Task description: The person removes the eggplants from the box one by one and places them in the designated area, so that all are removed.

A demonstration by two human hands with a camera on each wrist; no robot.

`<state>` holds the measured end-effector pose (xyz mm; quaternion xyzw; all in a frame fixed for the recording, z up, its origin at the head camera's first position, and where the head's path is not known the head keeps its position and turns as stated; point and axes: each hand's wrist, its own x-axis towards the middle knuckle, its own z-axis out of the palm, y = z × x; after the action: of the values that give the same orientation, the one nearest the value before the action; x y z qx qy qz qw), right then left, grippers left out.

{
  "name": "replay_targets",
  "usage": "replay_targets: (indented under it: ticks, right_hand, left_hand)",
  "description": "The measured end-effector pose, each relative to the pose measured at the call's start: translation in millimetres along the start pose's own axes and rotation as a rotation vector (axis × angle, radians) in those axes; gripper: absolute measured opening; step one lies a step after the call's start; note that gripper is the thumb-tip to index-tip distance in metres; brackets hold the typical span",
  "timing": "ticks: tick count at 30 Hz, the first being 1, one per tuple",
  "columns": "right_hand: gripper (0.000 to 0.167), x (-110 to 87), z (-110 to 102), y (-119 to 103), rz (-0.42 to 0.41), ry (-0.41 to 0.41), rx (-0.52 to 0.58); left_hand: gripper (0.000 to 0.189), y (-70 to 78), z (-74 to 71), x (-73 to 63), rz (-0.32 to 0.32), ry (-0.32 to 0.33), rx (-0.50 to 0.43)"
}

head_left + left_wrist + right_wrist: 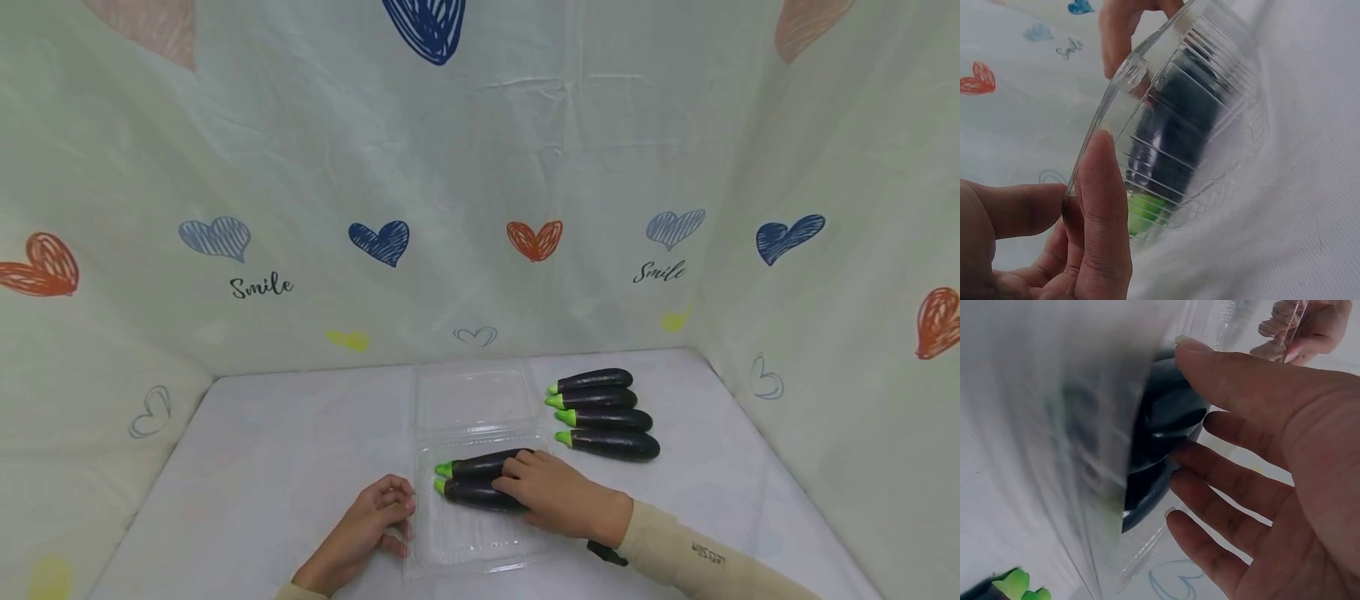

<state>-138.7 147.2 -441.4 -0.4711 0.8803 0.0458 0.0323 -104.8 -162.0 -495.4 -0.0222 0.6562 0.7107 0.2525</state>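
Observation:
A clear plastic clamshell container (480, 542) lies opened flat, its lid (476, 400) laid back at the far side. My left hand (375, 521) pinches its left rim between thumb and fingers, as the left wrist view shows. Two dark purple eggplants with green stems lie side by side in the base: a back eggplant (480, 464) and a front eggplant (476, 494), stems pointing left. Over their right ends is my right hand (562, 492); thumb and fingers hold the front eggplant (1172, 394) from both sides. The fingers partly cover the back one.
Several more eggplants (607, 419) lie in a row on the table right of the lid, stems to the left. A white cloth (262, 467) covers the table. Curtains printed with hearts (378, 242) hang behind and at both sides.

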Motion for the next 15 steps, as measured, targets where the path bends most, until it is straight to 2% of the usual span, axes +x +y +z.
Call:
replay_targets:
  ticks: [15]
  right_hand:
    - [0.052, 1.2, 0.8, -4.2, -0.023, -0.001, -0.037]
  left_hand:
    - [0.016, -2.2, 1.5, 0.9, 0.002, 0.001, -0.003]
